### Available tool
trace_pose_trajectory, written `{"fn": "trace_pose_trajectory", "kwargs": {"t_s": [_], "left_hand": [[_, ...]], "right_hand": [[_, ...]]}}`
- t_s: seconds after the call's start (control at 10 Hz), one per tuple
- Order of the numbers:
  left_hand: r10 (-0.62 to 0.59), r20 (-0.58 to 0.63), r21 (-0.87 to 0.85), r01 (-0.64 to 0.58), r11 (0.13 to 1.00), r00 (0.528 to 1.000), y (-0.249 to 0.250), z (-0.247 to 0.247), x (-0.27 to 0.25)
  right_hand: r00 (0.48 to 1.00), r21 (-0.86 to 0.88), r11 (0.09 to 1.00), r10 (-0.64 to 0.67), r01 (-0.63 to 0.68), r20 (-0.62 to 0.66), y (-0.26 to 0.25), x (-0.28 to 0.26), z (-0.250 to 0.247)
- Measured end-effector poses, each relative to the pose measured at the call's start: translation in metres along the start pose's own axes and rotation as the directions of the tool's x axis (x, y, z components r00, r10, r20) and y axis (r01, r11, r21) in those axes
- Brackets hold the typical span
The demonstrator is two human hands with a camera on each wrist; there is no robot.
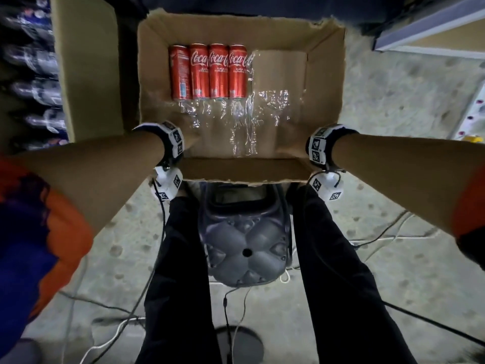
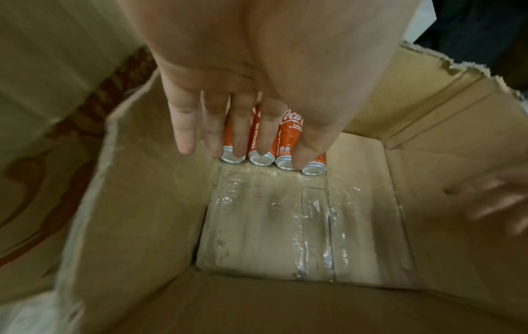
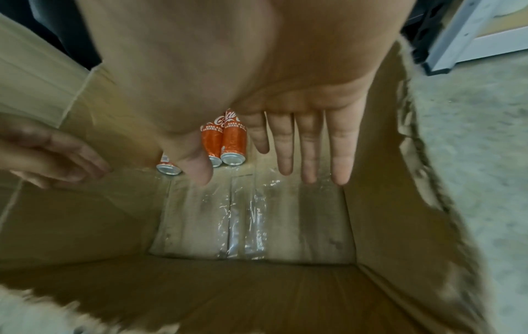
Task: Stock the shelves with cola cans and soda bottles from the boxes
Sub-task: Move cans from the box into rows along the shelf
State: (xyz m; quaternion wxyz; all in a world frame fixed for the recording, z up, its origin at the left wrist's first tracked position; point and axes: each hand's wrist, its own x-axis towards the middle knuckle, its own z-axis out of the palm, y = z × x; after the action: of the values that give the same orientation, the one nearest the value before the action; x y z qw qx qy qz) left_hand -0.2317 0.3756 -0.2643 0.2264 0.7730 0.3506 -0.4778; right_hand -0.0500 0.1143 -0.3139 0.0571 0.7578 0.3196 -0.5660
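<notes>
Both my hands reaching into the box, fingers straight, holding nothing.
Left hand and right hand hovering inside the cardboard box; four cola cans lying side by side at its far end.

cola cans: 4, lying side by side in one row, ahead of the left hand | cardboard boxes: 2, one open box that both hands reach into, one to the left of it | hands: 2, the right hand alongside
</notes>
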Motion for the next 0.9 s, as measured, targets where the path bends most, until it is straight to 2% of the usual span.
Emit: {"fn": "trace_pose_trajectory", "kwargs": {"t_s": [0.1, 0.2, 0.3, 0.4, 0.6, 0.8, 0.9], "left_hand": [[0.04, -0.077, 0.039, -0.037, 0.999, 0.996, -0.003, -0.001, 0.038], [0.103, -0.156, 0.039, -0.098, 0.994, 0.982, 0.004, -0.011, 0.067], [0.152, -0.186, 0.044, -0.147, 0.988, 0.971, 0.019, -0.025, 0.084], [0.186, -0.253, 0.058, -0.177, 0.983, 0.949, 0.03, -0.031, 0.105], [0.35, -0.282, 0.16, -0.315, 0.935, 0.893, 0.057, -0.052, 0.134], [0.344, -0.318, 0.167, -0.305, 0.937, 0.883, 0.068, -0.053, 0.157], [0.319, -0.328, 0.236, -0.25, 0.939, 0.889, 0.073, -0.049, 0.161]], "right_hand": [[0.989, 0.026, 0.994, 0.112, -0.11, -0.094, -0.025, -0.012, -0.034], [0.978, 0.08, 0.995, 0.078, -0.063, -0.196, -0.029, 0.012, -0.049], [0.961, 0.058, 0.998, 0.035, -0.02, -0.273, -0.04, 0.041, -0.058], [0.948, 0.021, 0.999, -0.041, 0.05, -0.315, -0.052, 0.068, -0.067], [0.926, -0.033, 0.989, -0.148, 0.146, -0.348, -0.084, 0.104, -0.093], [0.889, 0.009, 0.978, -0.185, 0.207, -0.418, -0.083, 0.133, -0.089], [0.883, 0.095, 0.979, -0.117, 0.178, -0.454, -0.083, 0.147, -0.086]]}}
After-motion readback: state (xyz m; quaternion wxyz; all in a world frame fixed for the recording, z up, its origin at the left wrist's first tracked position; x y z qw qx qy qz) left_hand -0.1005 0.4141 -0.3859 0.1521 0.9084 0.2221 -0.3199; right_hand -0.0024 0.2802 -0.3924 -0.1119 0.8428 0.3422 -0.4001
